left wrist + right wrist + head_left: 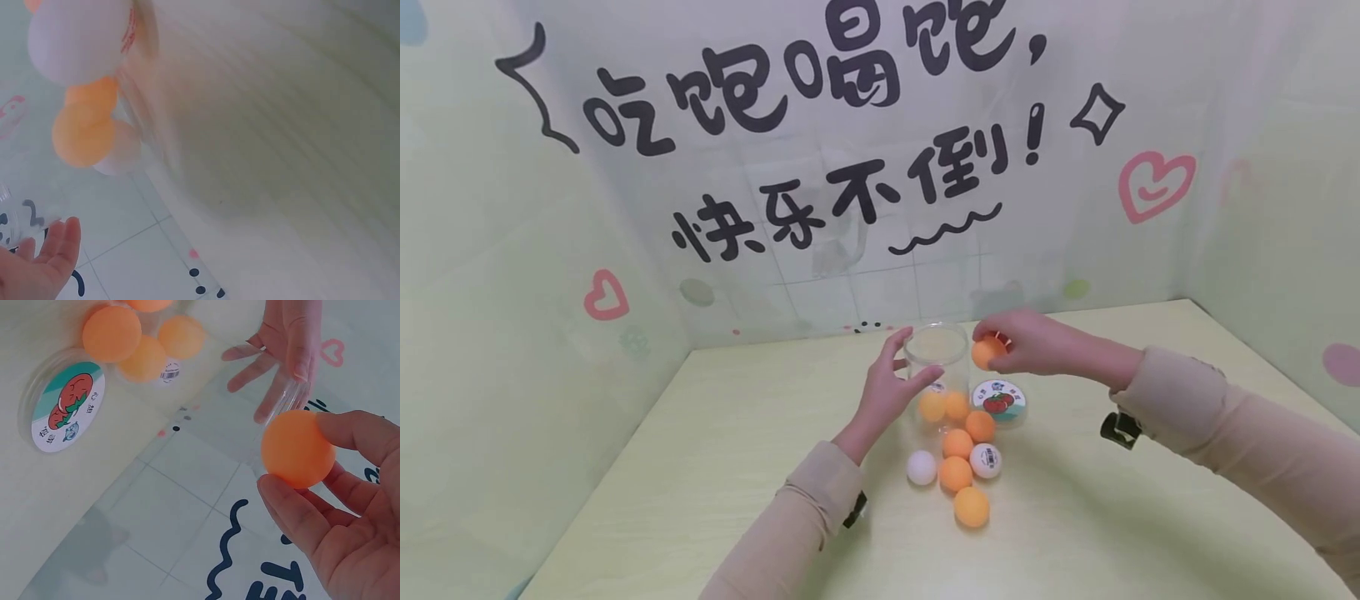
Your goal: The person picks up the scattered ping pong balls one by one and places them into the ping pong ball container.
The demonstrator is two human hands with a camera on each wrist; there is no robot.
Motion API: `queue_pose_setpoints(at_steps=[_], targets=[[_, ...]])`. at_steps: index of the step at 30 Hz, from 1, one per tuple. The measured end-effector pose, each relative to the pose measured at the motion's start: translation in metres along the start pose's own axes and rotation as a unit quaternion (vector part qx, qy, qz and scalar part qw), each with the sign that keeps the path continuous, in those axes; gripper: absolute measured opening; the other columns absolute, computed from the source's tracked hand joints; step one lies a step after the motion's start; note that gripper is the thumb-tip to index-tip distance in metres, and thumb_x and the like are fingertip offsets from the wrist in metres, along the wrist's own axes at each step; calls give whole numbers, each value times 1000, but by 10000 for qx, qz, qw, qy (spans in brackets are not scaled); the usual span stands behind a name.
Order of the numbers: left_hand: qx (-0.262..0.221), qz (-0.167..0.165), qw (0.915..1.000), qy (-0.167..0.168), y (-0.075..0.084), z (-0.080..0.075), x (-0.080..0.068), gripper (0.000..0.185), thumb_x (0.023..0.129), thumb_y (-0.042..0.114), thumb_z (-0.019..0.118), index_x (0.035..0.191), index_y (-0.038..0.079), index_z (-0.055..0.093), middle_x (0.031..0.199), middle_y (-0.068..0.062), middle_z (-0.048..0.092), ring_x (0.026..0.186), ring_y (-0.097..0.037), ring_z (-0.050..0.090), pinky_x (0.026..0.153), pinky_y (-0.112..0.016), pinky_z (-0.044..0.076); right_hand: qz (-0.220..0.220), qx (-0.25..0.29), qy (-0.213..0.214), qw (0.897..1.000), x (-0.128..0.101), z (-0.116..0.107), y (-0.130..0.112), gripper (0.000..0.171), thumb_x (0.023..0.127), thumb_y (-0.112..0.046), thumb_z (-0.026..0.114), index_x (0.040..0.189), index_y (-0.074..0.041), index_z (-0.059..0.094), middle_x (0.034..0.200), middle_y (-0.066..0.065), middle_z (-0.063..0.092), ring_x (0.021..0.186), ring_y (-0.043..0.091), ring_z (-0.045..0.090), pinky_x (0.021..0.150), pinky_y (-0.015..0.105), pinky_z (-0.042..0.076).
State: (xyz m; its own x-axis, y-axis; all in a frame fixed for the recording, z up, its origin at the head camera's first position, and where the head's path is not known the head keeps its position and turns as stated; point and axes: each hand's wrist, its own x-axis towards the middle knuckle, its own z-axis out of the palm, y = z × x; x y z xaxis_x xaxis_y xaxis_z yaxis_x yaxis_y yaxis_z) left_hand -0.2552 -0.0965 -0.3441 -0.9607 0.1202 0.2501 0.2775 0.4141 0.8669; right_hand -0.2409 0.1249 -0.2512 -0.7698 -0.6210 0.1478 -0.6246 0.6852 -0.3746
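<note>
A clear plastic jar (pixel 938 367) stands upright on the table, its open rim upward. My left hand (pixel 887 385) holds it near the rim, thumb across the front and fingers round the far side. Inside at the bottom lie orange table tennis balls (pixel 933 407) and a white one partly hidden behind them. My right hand (pixel 1028 343) pinches an orange table tennis ball (pixel 298 449) between thumb and fingers, just right of the jar's rim. In front of the jar lie several orange balls (pixel 956 473), a plain white ball (pixel 921 467) and a printed white ball (pixel 986 460).
A round clear lid (pixel 998 402) with a red fruit picture lies right of the jar. Behind the pale table (pixel 647 467) hangs a printed sheet (pixel 820 192) with large black lettering, and pale sheets close off both sides.
</note>
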Motion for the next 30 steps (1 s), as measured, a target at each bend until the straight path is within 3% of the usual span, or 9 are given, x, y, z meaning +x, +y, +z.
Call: queue_pose_setpoints(at_steps=[13,22,30], targets=[[-32,-46,9999,-133,-2,-1,0,76,78,43,69,140,24,31,144,-6,37,118,-32,47,88,-46,46,-171,-22,542,9984,25,-7,-10,26,79,-7,65,104,-1,61,92,7,62,78,22,54,72,35,51],[-2,-47,9998,-169,-2,-1,0,73,80,39,69,139,23,30,143,-5,39,114,-33,48,89,-47,44,-22,-280,423,9987,37,-5,-12,28,80,-10,66,107,-3,62,93,6,63,76,19,52,67,29,46],[19,-127,9998,-149,-4,0,1,74,78,43,69,139,25,31,142,-6,39,115,-32,49,87,-45,46,-64,-371,293,9989,41,-3,-16,32,81,-9,65,112,-1,61,105,10,63,87,23,54,78,36,48]])
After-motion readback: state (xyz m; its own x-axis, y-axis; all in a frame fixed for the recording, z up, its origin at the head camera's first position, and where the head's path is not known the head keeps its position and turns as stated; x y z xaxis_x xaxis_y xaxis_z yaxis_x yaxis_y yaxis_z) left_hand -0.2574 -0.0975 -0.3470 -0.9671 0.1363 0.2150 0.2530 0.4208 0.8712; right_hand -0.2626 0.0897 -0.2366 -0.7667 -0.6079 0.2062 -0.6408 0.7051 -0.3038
